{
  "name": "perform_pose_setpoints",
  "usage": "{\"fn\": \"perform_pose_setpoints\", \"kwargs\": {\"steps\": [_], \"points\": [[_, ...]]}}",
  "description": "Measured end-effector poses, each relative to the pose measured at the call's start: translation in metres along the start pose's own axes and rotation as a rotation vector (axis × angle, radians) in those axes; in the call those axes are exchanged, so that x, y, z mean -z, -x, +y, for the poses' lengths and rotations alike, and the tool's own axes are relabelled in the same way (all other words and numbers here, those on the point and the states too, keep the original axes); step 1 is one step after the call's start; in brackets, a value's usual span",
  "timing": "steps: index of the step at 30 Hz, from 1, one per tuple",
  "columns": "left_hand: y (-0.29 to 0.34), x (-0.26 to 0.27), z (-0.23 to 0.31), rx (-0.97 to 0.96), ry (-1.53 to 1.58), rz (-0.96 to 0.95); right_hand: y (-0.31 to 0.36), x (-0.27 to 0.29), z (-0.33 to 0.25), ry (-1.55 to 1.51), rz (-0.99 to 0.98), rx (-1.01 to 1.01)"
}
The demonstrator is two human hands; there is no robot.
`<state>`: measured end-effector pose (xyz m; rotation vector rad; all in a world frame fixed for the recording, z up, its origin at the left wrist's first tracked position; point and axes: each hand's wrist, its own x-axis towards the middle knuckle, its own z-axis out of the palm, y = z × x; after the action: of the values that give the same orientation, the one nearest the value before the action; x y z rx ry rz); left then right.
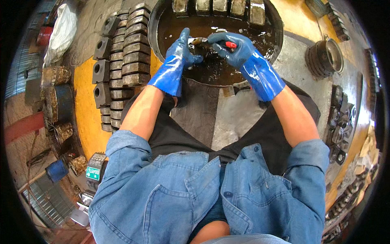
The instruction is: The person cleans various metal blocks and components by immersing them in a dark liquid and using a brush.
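Observation:
Over a round tub of brown liquid, both my hands wear blue rubber gloves. My right hand is closed around a paintbrush with a red handle, its bristles pointing left. Opposite it, my left hand curves with thumb and fingers apart, right by the bristle end. A wet, shiny bit shows at its palm; what it grips is mostly hidden against the dark liquid. Several metal blocks stand in a row at the tub's far side.
Stacked rows of metal blocks stand left of the tub, beside dark blocks with round holes. A round metal pot sits to the right, with small metal parts nearer me. A white sack lies far left.

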<state>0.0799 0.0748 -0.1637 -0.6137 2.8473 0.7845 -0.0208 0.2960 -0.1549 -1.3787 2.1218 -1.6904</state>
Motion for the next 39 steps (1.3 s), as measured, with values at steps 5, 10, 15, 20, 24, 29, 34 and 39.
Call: {"fn": "perform_pose_setpoints", "kwargs": {"steps": [5, 10, 15, 20, 24, 29, 34, 39], "points": [[-0.002, -0.006, -0.014, -0.009, 0.005, 0.009, -0.009, 0.008, -0.015, -0.238, 0.017, -0.108], [-0.005, -0.002, -0.007, -0.066, 0.048, 0.033, -0.007, -0.002, 0.009, -0.120, 0.055, -0.283], [-0.006, 0.001, 0.006, 0.041, -0.021, -0.042, -0.018, 0.002, 0.006, -0.144, 0.209, -0.265], [-0.008, 0.003, 0.012, 0.011, -0.049, -0.004, -0.018, 0.002, 0.020, -0.138, 0.259, -0.522], [-0.006, 0.011, 0.029, -0.051, -0.046, 0.022, -0.026, 0.004, 0.028, -0.219, 0.294, -0.561], [-0.017, 0.004, 0.015, -0.008, -0.056, 0.013, -0.027, 0.012, 0.038, 0.016, 0.216, -0.572], [-0.032, 0.000, 0.006, -0.009, -0.040, -0.014, -0.025, 0.006, 0.045, -0.131, 0.336, -0.405], [-0.035, -0.005, 0.002, -0.037, -0.011, 0.046, -0.036, 0.020, 0.034, 0.092, 0.213, -0.690]]}}
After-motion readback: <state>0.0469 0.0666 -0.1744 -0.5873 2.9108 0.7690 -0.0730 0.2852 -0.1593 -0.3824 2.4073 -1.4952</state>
